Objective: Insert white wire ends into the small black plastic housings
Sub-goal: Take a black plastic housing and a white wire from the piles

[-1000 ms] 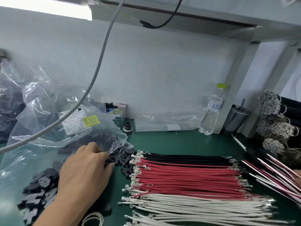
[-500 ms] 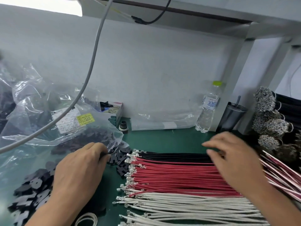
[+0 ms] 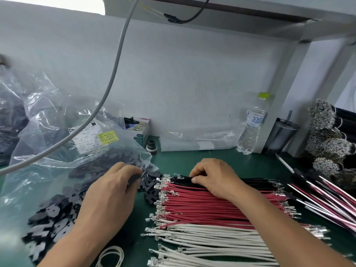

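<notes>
Green mat, white wall behind. My left hand pinches a black housing – blurred; right hand curls onto black wires – grip unclear.

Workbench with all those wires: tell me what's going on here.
A person is assembling wire connectors at a green bench. The left hand pinches a small black housing beside the plastic bag of them. The right hand curls its fingers onto the black wires at the far edge of the row. The white wires lie untouched, nearest the person.
</notes>
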### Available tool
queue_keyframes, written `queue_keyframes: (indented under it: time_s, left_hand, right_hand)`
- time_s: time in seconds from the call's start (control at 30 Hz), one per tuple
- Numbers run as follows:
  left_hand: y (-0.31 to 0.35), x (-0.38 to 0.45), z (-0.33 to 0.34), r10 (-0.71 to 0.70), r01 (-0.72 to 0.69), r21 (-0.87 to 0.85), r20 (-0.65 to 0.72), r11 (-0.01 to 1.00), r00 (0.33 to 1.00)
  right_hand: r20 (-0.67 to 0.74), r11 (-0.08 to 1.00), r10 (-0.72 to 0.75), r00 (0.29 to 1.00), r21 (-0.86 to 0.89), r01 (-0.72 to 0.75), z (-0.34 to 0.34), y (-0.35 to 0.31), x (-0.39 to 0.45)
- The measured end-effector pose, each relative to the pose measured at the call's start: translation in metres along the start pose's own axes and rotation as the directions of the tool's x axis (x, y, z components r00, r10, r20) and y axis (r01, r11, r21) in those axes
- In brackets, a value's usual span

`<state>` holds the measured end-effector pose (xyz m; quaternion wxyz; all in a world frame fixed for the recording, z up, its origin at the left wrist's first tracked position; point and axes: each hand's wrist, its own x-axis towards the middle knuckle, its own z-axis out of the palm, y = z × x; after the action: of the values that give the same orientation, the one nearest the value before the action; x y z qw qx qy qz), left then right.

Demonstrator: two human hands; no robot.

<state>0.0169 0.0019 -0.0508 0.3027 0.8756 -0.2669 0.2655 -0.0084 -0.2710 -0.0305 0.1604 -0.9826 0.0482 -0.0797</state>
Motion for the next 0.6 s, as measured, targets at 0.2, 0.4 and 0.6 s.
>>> queue_keyframes:
  time_s: [0.2, 0.4, 0.6]
  left_hand:
    - [0.0077, -0.0037, -0.0049, 0.012, -0.012, 0.002, -0.022, 1.000, 1.000]
    - [0.0105, -0.0038, -0.0053, 0.006, -0.011, -0.119, -0.041, 0.993, 0.999]
    - [0.0122, -0.0019, -0.0047, 0.006, -0.005, -0.099, 0.006, 0.995, 1.000]
  right_hand:
    - [-0.100, 0.999, -0.040, 0.994, -0.028, 0.037, 0.0022, -0.0028, -0.0050]
    - [0.004, 1.000, -0.003, 1.000, -0.020, 0.003, -0.0019, -0.0014, -0.0031]
    - [-0.045, 0.996, -0.053, 0.998, -0.074, 0.049, -0.0055, -0.0024, 0.0021]
